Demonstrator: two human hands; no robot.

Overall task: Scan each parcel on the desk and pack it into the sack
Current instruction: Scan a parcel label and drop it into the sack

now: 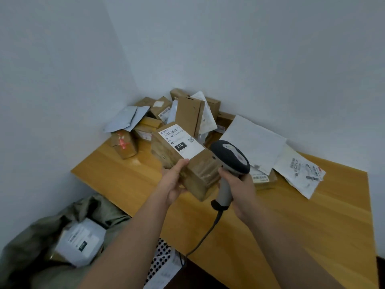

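Note:
My left hand (pixel 174 182) grips a brown cardboard parcel (pixel 200 176) above the wooden desk (pixel 312 226); its white shipping label (pixel 180 141) with a barcode faces up. My right hand (pixel 239 188) holds a grey and black handheld scanner (pixel 231 157) by its handle, the head just right of the parcel. A red scan light falls on a small box (pixel 123 143) at the desk's far left. The olive sack (pixel 41 236) lies open on the floor at lower left, with a white labelled parcel (pixel 82 241) inside.
A pile of cardboard boxes (pixel 188 113) and grey mailer bags (pixel 127 118) fills the desk's back corner against the walls. White mailers (pixel 254 140) (pixel 300 170) lie at the right. The scanner cable (pixel 206 234) hangs off the front edge. A dotted bag (pixel 160 259) lies below.

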